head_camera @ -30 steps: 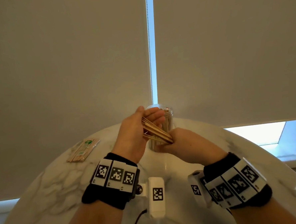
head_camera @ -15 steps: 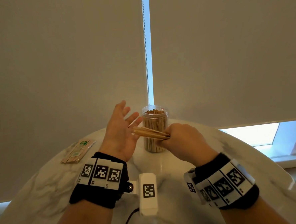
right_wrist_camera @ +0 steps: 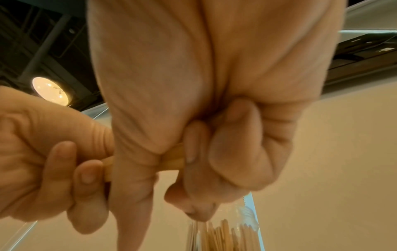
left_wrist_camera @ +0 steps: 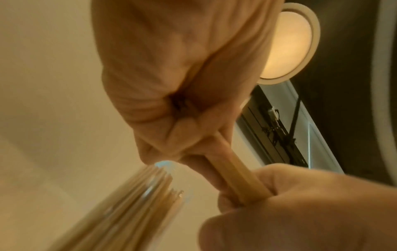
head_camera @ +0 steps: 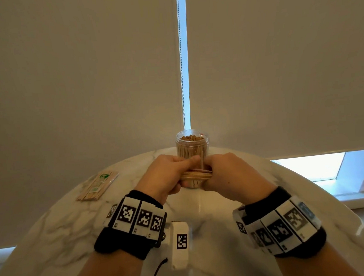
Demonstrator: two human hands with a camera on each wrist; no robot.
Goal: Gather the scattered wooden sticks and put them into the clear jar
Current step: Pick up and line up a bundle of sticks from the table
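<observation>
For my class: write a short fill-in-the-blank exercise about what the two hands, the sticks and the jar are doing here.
1. Both hands grip one bundle of sticks, held ____ rather than upright.
2. The jar has no ____ on it.
3. A packet of sticks lies on the table to the person's ____.

Missing words: level; lid; left

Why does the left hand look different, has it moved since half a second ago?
Yes. The left hand closed rightward onto the sticks, in front of the jar.
</observation>
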